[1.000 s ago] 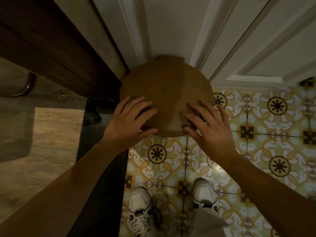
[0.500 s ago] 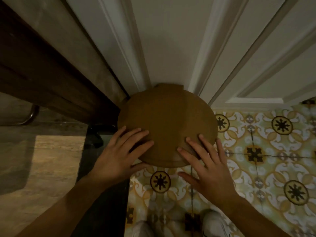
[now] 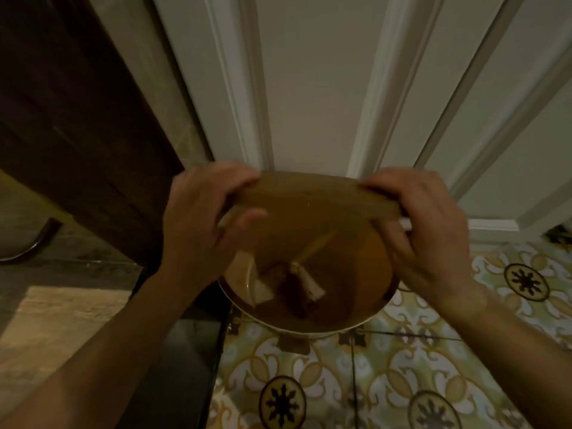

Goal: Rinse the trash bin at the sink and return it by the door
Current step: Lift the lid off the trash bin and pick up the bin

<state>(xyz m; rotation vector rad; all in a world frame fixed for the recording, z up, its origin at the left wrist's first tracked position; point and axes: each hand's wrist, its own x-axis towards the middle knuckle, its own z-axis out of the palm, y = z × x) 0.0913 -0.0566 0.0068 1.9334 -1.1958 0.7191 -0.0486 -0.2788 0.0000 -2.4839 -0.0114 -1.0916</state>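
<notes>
A round brown trash bin (image 3: 365,311) stands on the patterned floor against the white door (image 3: 312,88). Its brown lid (image 3: 312,205) is tilted up toward the door, showing the inside of the bin. My left hand (image 3: 201,221) grips the lid's left edge and my right hand (image 3: 433,233) grips its right edge. Inside the bin lie a thin stick (image 3: 315,247), pale scraps (image 3: 263,289) and a dark lump. The bin's outer wall is hidden from this angle.
A dark wooden door frame (image 3: 77,125) runs down the left, with a stone threshold (image 3: 49,329) and a curved metal bar (image 3: 37,243) beyond it. Yellow and white patterned tiles (image 3: 402,382) cover the floor on the right.
Both hands lay flat on the closed lid before. Now they have shifted out to its sides and lifted it, so the bin's inside shows. The view has moved closer.
</notes>
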